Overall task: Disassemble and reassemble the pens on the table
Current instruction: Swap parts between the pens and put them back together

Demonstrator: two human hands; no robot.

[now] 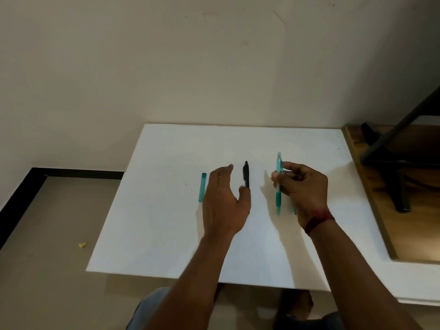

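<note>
A teal click pen (278, 186) stands nearly upright above the white table (166, 222), and my right hand (302, 186) pinches it at mid-barrel with thumb and fingers. A black pen (246, 176) lies lengthwise on the table at the centre. My left hand (223, 201) hovers over the table just left of the black pen, fingers relaxed and holding nothing, its thumb close to the pen's lower part. A teal pen piece (202, 187) lies flat to the left of that hand. Another teal bit (294, 210) peeks out under my right hand, mostly hidden.
A beige wall rises right behind the table. A wooden shelf (381, 210) with a black stand (395, 163) on it borders the table's right edge. The floor lies to the left, with a small yellow scrap (82, 245). My knees show below the table's front edge.
</note>
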